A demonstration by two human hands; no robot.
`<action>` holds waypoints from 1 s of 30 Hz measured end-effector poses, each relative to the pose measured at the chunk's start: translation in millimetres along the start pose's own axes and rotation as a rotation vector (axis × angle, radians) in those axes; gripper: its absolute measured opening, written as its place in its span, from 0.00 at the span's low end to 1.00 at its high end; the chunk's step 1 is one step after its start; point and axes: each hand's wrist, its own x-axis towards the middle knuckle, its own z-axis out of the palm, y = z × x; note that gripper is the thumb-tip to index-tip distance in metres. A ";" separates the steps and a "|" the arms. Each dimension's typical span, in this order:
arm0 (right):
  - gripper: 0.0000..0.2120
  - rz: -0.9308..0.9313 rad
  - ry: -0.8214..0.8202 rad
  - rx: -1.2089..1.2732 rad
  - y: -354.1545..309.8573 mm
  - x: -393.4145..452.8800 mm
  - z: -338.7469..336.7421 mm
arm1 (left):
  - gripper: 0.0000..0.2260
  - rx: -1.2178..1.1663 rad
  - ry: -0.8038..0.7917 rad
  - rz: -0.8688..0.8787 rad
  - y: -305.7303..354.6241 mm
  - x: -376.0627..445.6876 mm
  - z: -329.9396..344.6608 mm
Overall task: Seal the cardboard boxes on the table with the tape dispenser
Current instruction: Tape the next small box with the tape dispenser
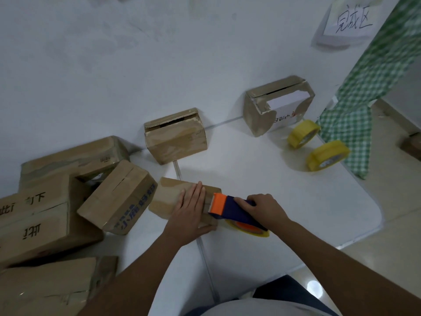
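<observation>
White table against wall, small cardboard box lying long axis left-right, pinned under flat left hand, right hand gripping tape dispenser at its right end.

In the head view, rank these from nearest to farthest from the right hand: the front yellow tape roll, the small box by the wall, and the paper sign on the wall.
Measured from the right hand on the tape dispenser:
1. Front yellow tape roll, on the table, up and right.
2. Small box by the wall, up and left; not much farther than the roll.
3. Paper sign, high on the wall, top right.
</observation>
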 end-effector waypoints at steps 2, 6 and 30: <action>0.31 0.005 0.024 -0.007 12.9 -5.7 -2.8 | 0.49 -0.003 0.005 0.007 0.0 1.4 0.8; 0.29 0.030 0.026 -0.019 41.2 -15.9 -13.5 | 0.50 -0.014 0.009 0.017 0.6 1.4 0.9; 0.19 0.019 -0.025 0.078 72.7 -44.7 -18.9 | 0.40 -0.279 0.197 -0.278 43.6 22.2 -7.3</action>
